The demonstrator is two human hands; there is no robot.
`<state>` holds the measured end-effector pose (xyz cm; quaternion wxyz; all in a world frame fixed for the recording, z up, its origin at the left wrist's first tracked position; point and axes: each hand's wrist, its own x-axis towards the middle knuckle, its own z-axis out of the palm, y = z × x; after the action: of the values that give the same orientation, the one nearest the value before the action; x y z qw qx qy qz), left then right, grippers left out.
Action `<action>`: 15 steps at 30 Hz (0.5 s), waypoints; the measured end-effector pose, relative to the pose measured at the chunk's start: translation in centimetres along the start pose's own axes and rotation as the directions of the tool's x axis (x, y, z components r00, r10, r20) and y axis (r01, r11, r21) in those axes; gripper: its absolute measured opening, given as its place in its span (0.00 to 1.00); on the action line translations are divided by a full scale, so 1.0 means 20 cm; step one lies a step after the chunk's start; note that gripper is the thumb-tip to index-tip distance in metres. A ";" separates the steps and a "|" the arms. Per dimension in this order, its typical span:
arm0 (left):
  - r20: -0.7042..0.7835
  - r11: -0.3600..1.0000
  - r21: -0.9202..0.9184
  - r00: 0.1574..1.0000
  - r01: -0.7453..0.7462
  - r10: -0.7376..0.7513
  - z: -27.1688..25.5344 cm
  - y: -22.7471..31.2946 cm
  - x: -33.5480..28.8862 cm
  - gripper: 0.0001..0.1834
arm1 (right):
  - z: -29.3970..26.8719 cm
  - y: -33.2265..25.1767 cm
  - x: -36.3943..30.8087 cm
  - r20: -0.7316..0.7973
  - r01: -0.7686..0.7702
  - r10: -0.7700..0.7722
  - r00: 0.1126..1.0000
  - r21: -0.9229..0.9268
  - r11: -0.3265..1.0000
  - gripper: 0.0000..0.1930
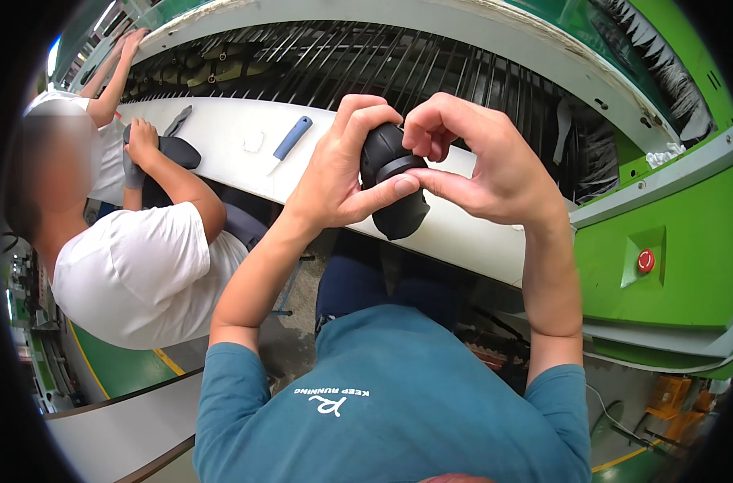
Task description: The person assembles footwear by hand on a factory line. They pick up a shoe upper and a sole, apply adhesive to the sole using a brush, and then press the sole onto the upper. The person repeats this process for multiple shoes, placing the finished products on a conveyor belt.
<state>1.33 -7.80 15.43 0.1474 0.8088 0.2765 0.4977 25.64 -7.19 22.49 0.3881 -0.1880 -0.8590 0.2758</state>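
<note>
In front of my chest, above the edge of the white table, is a black rounded piece (392, 211) with a smooth raised band; its exact kind cannot be made out. My left hand (346, 165) is closed around its left side, with the thumb pressed near the band. My right hand (483, 161) has its fingers curled in and its thumb tip at the band's right end, touching the piece. Whether a thread or scrap sits between those fingertips is too small to tell. On the table to the left lies a blue-handled tool (292, 138) with a thin pale tip.
The white table (230, 165) runs along a rack of dark rods (463, 76). At my left, a person in a white shirt (141, 274) handles a dark piece (177, 151). A small white scrap (254, 142) lies nearby. A green machine with a red button (646, 261) stands at right.
</note>
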 end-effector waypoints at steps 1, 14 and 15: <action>0.015 1.000 0.001 1.000 0.005 -0.005 0.00 0.01 0.01 0.38 | 0.00 -0.01 -0.01 -0.002 0.018 -0.018 1.000 -0.024 1.000 0.18; 0.043 0.999 -0.051 0.999 0.014 -0.012 0.06 0.04 0.06 0.31 | 0.06 0.06 -0.14 -0.329 0.075 -0.060 0.942 0.033 0.997 0.22; 0.028 0.999 -0.050 1.000 0.013 -0.011 0.07 0.04 0.06 0.31 | 0.07 0.07 -0.14 -0.363 0.051 -0.024 0.932 0.066 0.997 0.21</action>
<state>3.19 -7.65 16.12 0.1746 0.8099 0.2666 0.4925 26.46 -8.14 19.22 0.5514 -0.2045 -0.7656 0.2609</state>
